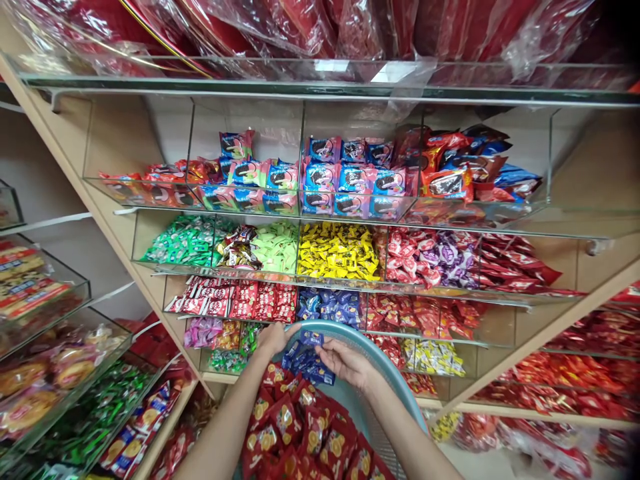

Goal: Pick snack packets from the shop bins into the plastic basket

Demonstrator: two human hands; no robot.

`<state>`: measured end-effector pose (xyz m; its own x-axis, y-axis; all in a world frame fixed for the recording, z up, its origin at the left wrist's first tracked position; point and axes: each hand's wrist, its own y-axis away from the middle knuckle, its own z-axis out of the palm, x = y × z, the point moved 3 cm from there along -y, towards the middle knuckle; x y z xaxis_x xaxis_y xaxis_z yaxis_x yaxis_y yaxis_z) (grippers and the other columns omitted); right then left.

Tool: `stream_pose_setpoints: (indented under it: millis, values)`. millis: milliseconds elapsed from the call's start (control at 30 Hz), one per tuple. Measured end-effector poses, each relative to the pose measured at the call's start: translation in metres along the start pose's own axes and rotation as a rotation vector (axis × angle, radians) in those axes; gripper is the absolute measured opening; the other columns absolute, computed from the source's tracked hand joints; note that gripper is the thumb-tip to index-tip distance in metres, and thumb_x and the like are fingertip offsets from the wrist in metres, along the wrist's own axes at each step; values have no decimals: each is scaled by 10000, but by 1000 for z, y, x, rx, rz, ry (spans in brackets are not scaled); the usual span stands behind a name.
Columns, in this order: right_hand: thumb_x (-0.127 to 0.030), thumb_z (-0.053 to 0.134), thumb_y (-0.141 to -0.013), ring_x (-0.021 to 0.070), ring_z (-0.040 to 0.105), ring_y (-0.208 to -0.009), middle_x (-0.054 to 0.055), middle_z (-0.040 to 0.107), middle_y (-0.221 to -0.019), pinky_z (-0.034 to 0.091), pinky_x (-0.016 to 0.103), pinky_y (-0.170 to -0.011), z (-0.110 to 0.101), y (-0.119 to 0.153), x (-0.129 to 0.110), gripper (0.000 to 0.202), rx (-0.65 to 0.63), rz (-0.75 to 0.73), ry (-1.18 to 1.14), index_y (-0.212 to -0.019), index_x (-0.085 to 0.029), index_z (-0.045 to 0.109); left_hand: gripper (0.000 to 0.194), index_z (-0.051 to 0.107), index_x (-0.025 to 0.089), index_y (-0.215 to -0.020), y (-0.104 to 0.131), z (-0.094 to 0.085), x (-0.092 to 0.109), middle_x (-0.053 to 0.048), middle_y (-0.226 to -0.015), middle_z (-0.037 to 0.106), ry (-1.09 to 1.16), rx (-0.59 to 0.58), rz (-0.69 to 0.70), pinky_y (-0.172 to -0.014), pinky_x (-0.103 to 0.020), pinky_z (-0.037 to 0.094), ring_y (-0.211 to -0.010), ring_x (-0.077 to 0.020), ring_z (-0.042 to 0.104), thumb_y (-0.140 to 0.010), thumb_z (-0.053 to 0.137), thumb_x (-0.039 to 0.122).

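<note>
A teal plastic basket stands in front of me, filled with red packets with an orange print and a cluster of dark blue packets near its far side. My left hand grips the basket's far-left rim. Over the blue packets, my right hand pinches one small blue packet between thumb and fingers. More blue packets lie in the shelf compartment just beyond the rim.
Glass shelves ahead hold yellow sweets, green sweets and blue-pink cookie packs. Red plastic-wrapped goods lie on the top shelf. Side shelves carry wrapped pastries at left and red packets at right.
</note>
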<state>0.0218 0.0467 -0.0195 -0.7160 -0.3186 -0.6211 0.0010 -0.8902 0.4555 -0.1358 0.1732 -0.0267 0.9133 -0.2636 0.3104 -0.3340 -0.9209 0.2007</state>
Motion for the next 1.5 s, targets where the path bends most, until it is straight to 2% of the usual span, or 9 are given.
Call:
stream_pose_setpoints:
  millis: [100,267,600,733,1133,1233,1333,1400,1500]
  values:
    - [-75,619,-634,101,619,-746,16,639,-744,505,172,-680,4,0,-2,188,-52,19,-150,-796,-142,552,848,608,160,-825,0,-1,0,-155,-887,622,-4,10,0,-651,-336,404,-800,-279,575,-592,101,799]
    - [-84,592,-667,81,615,-726,12,635,-740,497,152,-676,4,-1,1,131,8,-4,-265,-761,-150,529,860,611,154,-854,1,-1,1,-156,-896,620,-2,5,0,-667,-340,400,-817,-282,572,-589,109,800]
    - [-158,694,-570,135,628,-646,8,617,-656,498,183,-539,-10,-10,24,279,60,-18,74,-771,-146,500,852,592,160,-835,4,-4,4,-155,-892,617,-28,-5,-8,-662,-356,410,-812,-288,572,-593,82,798]
    - [-180,680,-580,142,623,-601,4,609,-625,493,197,-489,-23,-13,24,258,152,-8,154,-753,-146,492,854,592,158,-828,5,-5,4,-154,-882,616,-22,2,4,-663,-357,404,-805,-287,572,-592,78,798]
    - [-222,587,-674,107,605,-588,43,618,-691,468,179,-493,-24,-20,19,157,194,21,317,-777,-130,511,828,593,178,-802,4,-4,4,-123,-856,625,-27,21,-1,-658,-356,412,-792,-284,575,-591,88,799]
    - [-293,542,-707,118,587,-552,34,595,-691,446,208,-475,-24,-21,12,166,298,-118,590,-762,-142,498,826,597,166,-822,5,-5,5,-135,-870,622,-30,12,-15,-670,-338,413,-806,-274,576,-599,107,793]
    - [-250,484,-740,126,557,-572,19,569,-672,428,241,-542,-11,-15,-3,102,396,-465,1092,-770,-156,513,814,600,168,-818,5,-5,5,-132,-870,623,-26,10,-22,-676,-335,413,-805,-271,577,-603,120,789]
    - [-184,443,-758,131,547,-695,30,573,-770,415,244,-648,8,-11,-9,121,322,-700,1402,-832,-173,537,811,601,173,-821,5,-4,5,-125,-875,624,-25,9,-18,-671,-339,414,-808,-274,576,-607,116,786]
    - [-132,390,-784,138,490,-872,40,539,-948,380,240,-749,36,-11,-3,228,42,-874,1773,-937,-207,541,809,600,175,-830,5,-3,5,-126,-886,622,-17,8,-10,-669,-342,415,-818,-276,573,-616,108,779]
